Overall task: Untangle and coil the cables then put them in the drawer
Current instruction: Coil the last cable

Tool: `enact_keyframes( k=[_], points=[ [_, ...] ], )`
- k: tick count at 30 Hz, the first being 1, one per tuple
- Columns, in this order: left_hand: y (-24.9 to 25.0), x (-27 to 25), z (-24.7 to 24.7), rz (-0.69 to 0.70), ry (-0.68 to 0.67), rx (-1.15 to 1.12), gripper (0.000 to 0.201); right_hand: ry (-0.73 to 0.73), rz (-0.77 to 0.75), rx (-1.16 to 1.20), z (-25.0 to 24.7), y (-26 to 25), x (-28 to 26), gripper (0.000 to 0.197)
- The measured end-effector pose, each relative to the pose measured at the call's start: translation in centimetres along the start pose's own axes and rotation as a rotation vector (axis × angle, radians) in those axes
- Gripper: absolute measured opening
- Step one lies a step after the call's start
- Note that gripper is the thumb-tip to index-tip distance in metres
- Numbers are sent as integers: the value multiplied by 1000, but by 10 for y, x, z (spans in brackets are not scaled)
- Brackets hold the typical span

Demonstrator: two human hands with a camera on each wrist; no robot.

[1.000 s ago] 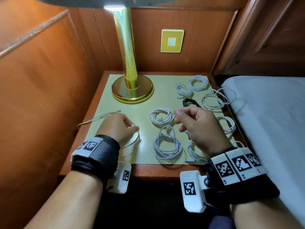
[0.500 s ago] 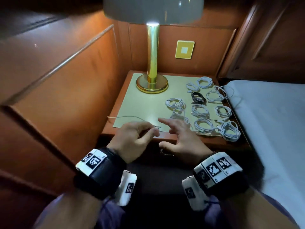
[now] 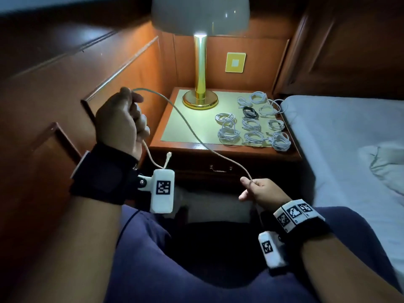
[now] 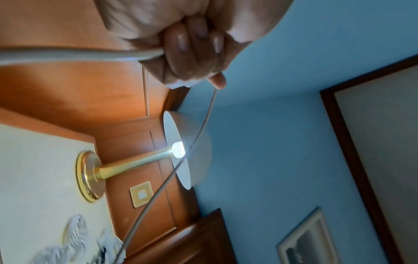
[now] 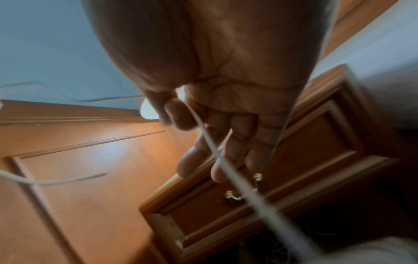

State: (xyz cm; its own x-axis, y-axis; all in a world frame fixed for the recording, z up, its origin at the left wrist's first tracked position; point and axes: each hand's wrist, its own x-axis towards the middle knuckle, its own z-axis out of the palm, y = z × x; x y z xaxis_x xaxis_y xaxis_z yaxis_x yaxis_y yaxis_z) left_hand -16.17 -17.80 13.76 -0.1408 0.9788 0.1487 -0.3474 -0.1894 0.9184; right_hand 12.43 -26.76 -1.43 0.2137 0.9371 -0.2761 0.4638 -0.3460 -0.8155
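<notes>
Nightstand farther now; cable lifted between both hands.

The left hand is gripping a white cable in its curled fingers. A thin part of the cable is hanging down across the lit lamp. The lamp is standing on the nightstand top, and coiled white cables are lying near its edge.
</notes>
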Motion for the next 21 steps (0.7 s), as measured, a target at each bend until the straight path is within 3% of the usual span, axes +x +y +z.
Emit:
enact_keyframes(
  k=[4,7,10,12,13,14,16,18,19,21],
  points=[
    [-14,-2,-1,10,148,38,33,152,112,330,-19,14,-11,48],
    [-46,-10,1,-62,71,169,32,286,2,352,-24,19,-20,47],
    [-86,-25,7,-88,-60,676,29,313,-144,345,-20,17,-30,48],
    [-107,-43,14,-85,-44,1007,58,282,-216,367,-13,15,-37,42],
    [-112,-56,19,-14,-51,1055,71,275,-256,342,-10,13,-40,37],
    [-116,-65,22,82,-105,1050,77,264,-297,293,-6,12,-43,32],
    [-128,-80,27,233,-385,995,73,189,-360,178,1,9,-50,28],
    [-142,-91,28,232,-705,857,65,71,-390,125,6,7,-54,27],
    [-148,-94,28,195,-790,786,58,33,-400,133,7,8,-55,26],
    [-156,-96,25,172,-826,711,32,47,-422,168,5,9,-54,25]
  ],
)
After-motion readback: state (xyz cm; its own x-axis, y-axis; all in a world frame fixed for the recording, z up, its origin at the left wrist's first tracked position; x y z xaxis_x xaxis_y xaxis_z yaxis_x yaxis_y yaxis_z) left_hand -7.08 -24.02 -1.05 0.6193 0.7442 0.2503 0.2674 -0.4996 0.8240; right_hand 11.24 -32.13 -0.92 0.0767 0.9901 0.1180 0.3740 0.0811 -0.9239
